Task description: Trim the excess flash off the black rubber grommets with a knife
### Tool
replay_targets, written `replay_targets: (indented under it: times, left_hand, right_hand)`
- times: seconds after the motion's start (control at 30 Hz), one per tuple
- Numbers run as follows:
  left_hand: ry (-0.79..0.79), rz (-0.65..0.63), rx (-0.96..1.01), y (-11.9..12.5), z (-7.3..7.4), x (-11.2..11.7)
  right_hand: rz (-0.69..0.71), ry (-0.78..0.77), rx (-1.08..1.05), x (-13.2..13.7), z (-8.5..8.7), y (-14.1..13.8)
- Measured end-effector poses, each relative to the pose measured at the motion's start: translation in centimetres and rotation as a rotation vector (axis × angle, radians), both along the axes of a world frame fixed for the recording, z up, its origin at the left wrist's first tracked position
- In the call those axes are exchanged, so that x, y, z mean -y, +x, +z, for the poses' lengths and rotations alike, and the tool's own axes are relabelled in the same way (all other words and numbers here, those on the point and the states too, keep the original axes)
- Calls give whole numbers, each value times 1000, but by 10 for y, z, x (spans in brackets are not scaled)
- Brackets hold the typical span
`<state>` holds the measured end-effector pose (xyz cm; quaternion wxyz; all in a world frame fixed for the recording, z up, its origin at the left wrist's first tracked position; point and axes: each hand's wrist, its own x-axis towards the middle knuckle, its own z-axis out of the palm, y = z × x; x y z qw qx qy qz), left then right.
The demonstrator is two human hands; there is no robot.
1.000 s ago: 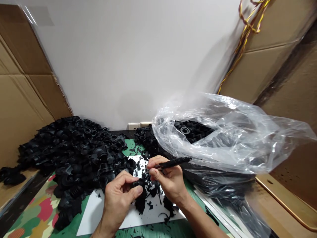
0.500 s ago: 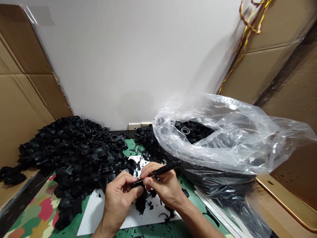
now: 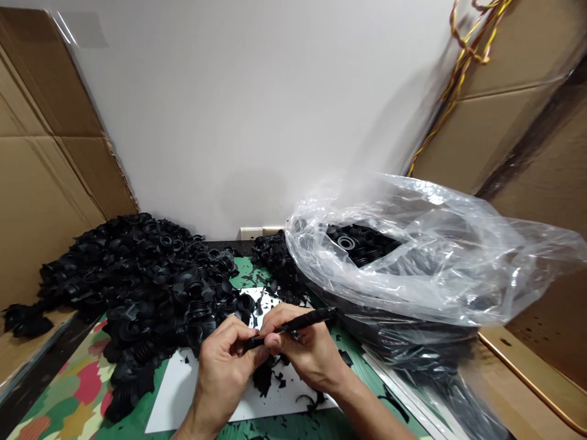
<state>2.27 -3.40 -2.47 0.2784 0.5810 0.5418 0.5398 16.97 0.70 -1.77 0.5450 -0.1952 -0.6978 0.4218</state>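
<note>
My left hand (image 3: 223,366) pinches a small black rubber part (image 3: 255,342) between thumb and fingers; most of it is hidden by the fingertips. In my right hand (image 3: 308,351) is a slim black pen-shaped tool (image 3: 312,318), gripped like a pen and slanting up to the right. Its tip meets the rubber part, but the exact contact is covered by my fingers. Both hands are close together above a white sheet (image 3: 172,391) strewn with black rubber scraps (image 3: 263,380).
To the left is a large heap of black ribbed rubber parts (image 3: 151,287). A clear plastic bag (image 3: 394,299) of similar black parts stands at the right. Cardboard walls (image 3: 59,140) flank the green work surface (image 3: 247,273); twisted yellow wires (image 3: 452,91) hang at upper right.
The whole view has shifted slightly, with things now a little further right. The tool's back end has dipped slightly; both hands keep their grips.
</note>
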Motion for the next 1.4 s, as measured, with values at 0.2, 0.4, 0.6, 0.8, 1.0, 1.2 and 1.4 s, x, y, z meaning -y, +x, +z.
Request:
replay_targets:
  times: [0.2,0.4,0.6,0.8,1.0,1.2,1.4]
  left_hand:
    - [-6,-49,13,1,-3,2]
    - [-19,-20,56,3,1,1]
    - [-10,4,91,0,2,-2]
    - [10,3,75,0,3,-1]
    - [-2,-16,61,-1,3,-1]
    - [9,-32,68,-1,2,-1]
    - [-5,-47,79,-2,2,-2]
  right_hand:
    - [-176,475,237,4,0,0]
    - [-394,243,65,-20,-12,11]
    - [-116,-208,-63,-23,-12,12]
    - [12,-300,-134,-18,-10,10]
    - [153,-323,-188,-11,-7,7]
    - [136,-263,-118,-6,-6,3]
    - [167,-294,-124,-7,-7,3]
